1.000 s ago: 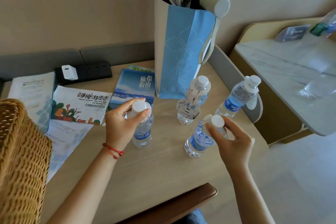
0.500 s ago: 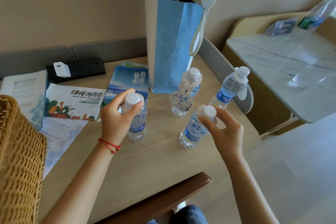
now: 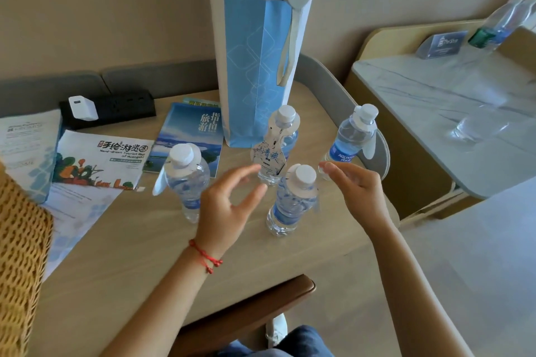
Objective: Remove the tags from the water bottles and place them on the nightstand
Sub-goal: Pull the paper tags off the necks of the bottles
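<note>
Several small water bottles with white caps stand on the wooden table: one at the left, one in front, one behind it with a white printed tag hanging on its neck, and one at the right. White tags also hang at the necks of the other bottles. My left hand hovers between the left and front bottles, fingers spread, holding nothing. My right hand hovers just right of the front bottle, fingers relaxed, empty. The marble-topped nightstand stands to the right.
A tall blue paper bag stands behind the bottles. Brochures and a black power strip lie at the left, a wicker basket at the left edge. Other bottles and a sign are on the nightstand. A chair back is near me.
Both hands have let go of the bottle caps they held and opened. The left hand moved right, off the left bottle; the right hand drew away from the front bottle.
</note>
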